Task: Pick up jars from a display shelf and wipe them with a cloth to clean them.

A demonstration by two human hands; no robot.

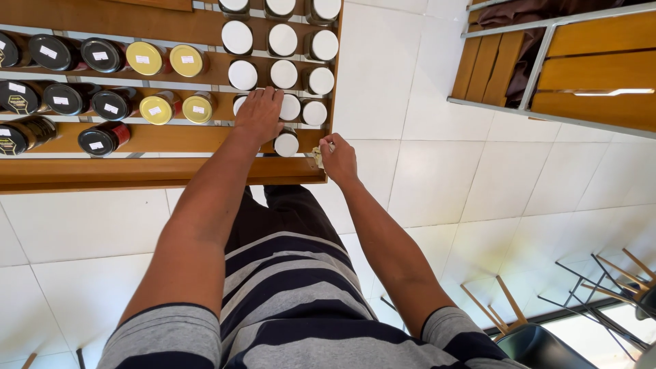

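Observation:
My left hand (260, 113) lies flat over white-lidded jars (290, 107) on a wooden shelf unit (164, 171), its fingers covering one jar in the third row. My right hand (337, 158) is closed at the shelf's right front corner, pinching a small pale object I cannot identify. One white-lidded jar (286, 144) stands alone in the front row between my two hands. Further rows of white lids (282, 39) run toward the back.
To the left on the same shelves sit yellow-lidded jars (158, 109) and black-lidded jars (102, 140) with small white labels. White floor tiles (478, 178) spread right. A wooden bench (594, 68) with a metal frame stands upper right; chair legs (588, 280) are lower right.

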